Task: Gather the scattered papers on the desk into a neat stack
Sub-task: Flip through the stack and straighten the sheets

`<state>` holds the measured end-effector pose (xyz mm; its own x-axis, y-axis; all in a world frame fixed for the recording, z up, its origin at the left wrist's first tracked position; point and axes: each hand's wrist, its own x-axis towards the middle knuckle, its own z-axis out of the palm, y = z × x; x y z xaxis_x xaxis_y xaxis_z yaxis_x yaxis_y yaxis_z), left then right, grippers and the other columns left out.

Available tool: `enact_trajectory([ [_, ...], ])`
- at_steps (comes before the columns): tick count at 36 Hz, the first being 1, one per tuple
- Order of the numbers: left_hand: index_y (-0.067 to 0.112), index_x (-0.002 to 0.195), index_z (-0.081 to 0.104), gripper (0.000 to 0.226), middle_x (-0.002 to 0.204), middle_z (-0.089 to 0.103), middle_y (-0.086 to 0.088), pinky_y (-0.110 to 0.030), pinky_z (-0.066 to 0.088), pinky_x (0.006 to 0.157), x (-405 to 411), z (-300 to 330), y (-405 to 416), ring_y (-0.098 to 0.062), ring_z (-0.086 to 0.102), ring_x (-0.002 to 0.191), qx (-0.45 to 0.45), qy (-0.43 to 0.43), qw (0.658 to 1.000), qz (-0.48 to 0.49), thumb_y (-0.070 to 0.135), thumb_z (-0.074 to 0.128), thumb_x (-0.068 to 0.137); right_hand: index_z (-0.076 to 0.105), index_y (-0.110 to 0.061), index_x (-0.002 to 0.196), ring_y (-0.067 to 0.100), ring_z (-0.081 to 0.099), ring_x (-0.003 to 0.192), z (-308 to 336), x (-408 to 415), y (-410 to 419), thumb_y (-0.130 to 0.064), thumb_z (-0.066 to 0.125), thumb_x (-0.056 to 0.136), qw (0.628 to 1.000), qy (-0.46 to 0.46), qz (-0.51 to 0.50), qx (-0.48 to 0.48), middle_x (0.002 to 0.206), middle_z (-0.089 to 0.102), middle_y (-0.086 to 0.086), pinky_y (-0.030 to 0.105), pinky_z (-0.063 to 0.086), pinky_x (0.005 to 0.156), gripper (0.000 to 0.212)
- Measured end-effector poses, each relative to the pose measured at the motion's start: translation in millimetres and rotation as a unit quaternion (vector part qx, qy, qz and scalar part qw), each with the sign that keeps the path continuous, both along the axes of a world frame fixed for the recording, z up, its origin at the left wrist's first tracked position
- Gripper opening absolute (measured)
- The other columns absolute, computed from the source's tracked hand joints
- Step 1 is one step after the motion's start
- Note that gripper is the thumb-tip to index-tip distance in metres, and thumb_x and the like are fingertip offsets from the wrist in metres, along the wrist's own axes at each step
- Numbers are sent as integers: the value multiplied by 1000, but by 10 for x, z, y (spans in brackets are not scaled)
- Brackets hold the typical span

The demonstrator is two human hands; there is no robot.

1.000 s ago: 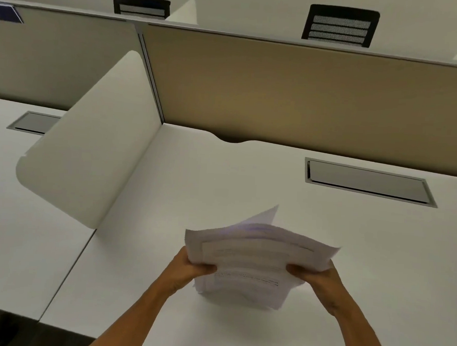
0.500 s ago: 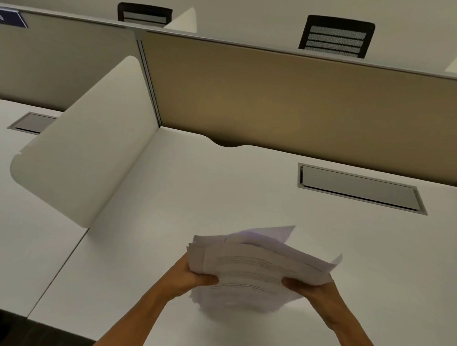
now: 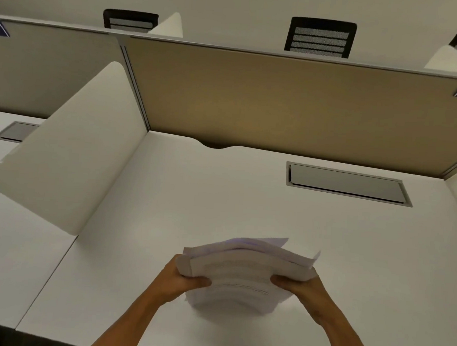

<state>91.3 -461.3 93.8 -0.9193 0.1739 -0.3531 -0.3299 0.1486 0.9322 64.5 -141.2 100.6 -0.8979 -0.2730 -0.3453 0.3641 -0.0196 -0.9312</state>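
Nearest to you, your two forearms reach up from the bottom edge and meet at the papers. Your left hand is closed on the left side of the bundle, thumb pressed across the top sheet and the other fingers hidden underneath. Your right hand clamps the right side the same way, thumb on top. The papers sit squarely between your hands, tilted with the far edge raised; the near edge sags in a curve toward the desk, and you cannot tell from this view whether it touches the surface. The sheets are uneven: corners stick out at the far right, and the layered edges are blurred.

Beyond the bundle the white desk runs back to a grey cable hatch set in its right rear part. A white side divider slants along the left edge. Behind stands the tan partition, and above it show the black backs of office chairs.
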Motion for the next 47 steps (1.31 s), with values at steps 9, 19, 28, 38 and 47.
enact_trajectory([
  [9,33,114,70,59,115,74,-1,-37,60,87,12,-125,25,-19,70,106,33,-1,996,82,27,91,59,70,-28,117,19,74,104,-54,-82,-130,-26,94,66,997,20,-73,-13,113,77,2,26,62,76,57],
  [19,21,116,69,61,112,74,-8,-45,58,91,-9,-120,42,-27,69,107,39,-7,997,65,30,88,59,76,-21,106,25,75,101,-242,32,88,-10,78,87,991,31,-132,3,108,79,6,24,61,78,22],
  [28,33,110,70,51,108,74,-3,-25,61,72,-99,22,117,-18,70,100,60,9,996,65,17,84,64,78,-22,110,20,74,106,-134,47,168,-2,71,90,991,34,-121,-44,114,78,6,22,59,84,29],
  [38,19,121,67,61,113,73,-7,-26,60,79,-88,-35,157,-24,67,108,4,-9,1000,3,19,85,63,73,-21,119,19,72,109,-130,70,275,-18,73,90,997,23,-78,-2,116,77,4,19,57,84,28],
  [47,35,110,72,56,112,76,2,-26,60,80,-26,-44,184,-15,70,105,14,-18,1000,14,19,90,60,75,-33,115,13,71,111,-33,64,286,-12,76,87,1000,10,-12,7,118,77,1,18,57,85,35],
])
